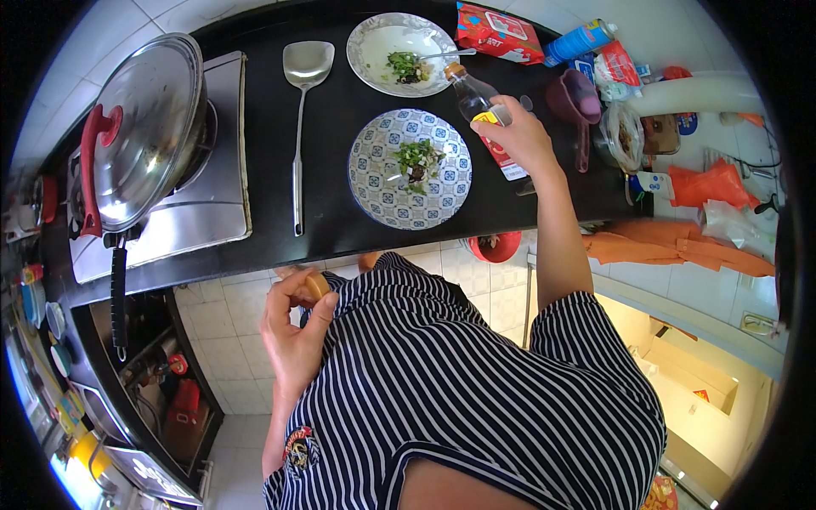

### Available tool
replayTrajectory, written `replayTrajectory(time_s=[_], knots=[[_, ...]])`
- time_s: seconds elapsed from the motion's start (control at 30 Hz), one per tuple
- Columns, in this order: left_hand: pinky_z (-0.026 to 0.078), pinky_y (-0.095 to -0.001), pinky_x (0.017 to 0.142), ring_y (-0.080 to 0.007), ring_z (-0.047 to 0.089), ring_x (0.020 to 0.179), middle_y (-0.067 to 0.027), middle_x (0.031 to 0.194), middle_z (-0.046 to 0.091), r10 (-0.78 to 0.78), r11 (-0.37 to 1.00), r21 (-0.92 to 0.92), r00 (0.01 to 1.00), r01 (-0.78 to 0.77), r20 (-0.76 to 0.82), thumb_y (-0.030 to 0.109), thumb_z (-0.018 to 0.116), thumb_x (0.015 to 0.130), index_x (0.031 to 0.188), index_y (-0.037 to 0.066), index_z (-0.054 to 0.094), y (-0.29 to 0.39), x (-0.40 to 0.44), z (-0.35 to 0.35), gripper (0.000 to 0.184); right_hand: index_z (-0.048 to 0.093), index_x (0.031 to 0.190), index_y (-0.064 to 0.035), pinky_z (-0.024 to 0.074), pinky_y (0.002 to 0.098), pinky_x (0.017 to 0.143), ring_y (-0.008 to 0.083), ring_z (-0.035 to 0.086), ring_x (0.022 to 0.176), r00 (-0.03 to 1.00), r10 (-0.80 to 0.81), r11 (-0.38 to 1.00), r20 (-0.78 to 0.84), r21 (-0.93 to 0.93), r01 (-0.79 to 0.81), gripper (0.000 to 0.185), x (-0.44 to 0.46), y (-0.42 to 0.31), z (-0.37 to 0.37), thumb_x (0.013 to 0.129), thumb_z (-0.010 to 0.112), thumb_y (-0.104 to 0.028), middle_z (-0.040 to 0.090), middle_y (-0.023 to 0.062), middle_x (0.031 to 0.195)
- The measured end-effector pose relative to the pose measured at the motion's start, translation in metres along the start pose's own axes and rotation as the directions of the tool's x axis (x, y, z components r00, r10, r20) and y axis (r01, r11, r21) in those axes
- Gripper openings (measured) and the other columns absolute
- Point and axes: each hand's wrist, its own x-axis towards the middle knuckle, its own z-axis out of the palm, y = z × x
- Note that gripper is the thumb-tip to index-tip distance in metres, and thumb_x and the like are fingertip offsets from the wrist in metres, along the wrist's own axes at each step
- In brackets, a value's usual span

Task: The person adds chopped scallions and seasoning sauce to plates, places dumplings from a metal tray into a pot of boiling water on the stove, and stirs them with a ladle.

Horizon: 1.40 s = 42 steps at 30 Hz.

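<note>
My right hand [520, 136] is closed round a dark glass bottle [476, 95] with a yellow and red label, tilted above the counter with its mouth toward the upper left. Between the fingers of my left hand [297, 319], low in front of the counter edge, is a small tan round cap [317, 285]. A blue-patterned bowl [370, 183] holds chopped greens [418, 161] and something dark. Behind it, a white patterned bowl [365, 55] contains similar greens and a spoon [450, 53].
A lidded pan [149, 127] stands on the stove [225, 187] at left. A metal spatula [299, 144] lies beside the stove. Farther right are a red packet [500, 36], a blue can [580, 42], a purple scoop [574, 98] and several bags. A red bin [501, 246] is below the counter.
</note>
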Motion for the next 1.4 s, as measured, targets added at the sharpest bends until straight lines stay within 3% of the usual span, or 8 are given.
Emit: replayTrajectory(time_s=[0.5, 1.4], knots=[[0.048, -0.0276, 0.077, -0.0129, 0.058, 0.076, -0.0050, 0.086, 0.064, 0.000, 1.000, 0.017, 1.000, 0.000, -0.027, 0.008, 0.077, 0.079, 0.111, 0.001, 0.065, 0.000, -0.003, -0.005, 0.035, 0.056, 0.129, -0.0135, 0.0473, 0.0387, 0.091, 0.0306, 0.064, 0.110, 1.000, 0.015, 0.999, 0.006, -0.052, -0.014, 0.074, 0.009, -0.011, -0.002, 0.072, 0.074, -0.057, 0.067, 0.0140, 0.117], [0.048, -0.0281, 0.075, -0.0140, 0.059, 0.076, -0.0064, 0.086, 0.065, 0.008, 0.999, 0.037, 1.000, -0.007, -0.028, 0.011, 0.078, 0.079, 0.110, 0.001, 0.065, -0.001, -0.007, -0.006, 0.034, 0.057, 0.124, -0.0158, 0.0480, 0.0412, 0.089, 0.0355, 0.064, 0.108, 1.000, -0.012, 0.992, 0.001, -0.124, 0.012, 0.070, 0.011, -0.013, -0.011, 0.071, 0.070, -0.059, 0.068, 0.0165, 0.113]])
